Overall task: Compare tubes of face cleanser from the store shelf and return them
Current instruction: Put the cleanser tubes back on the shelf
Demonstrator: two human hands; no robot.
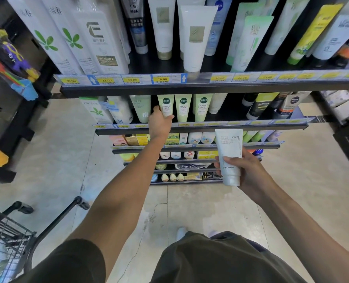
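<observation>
A shopper's right hand [249,172] gripped a white plastic cleanser tube [230,156] while the left hand [160,123] closed on a pale-green tube [165,106] standing on the black metal shelf [200,126]; comparing seemed under way, returning not yet done.

Left arm extended forward, left hand [160,124] back-up, fingers reaching onto light-green cleanser tube [165,108] on second shelf. Right arm bent, right hand [248,172] lower, thumb and fingers wrapped round upright white innisfree tube [229,155], cap down.
</observation>
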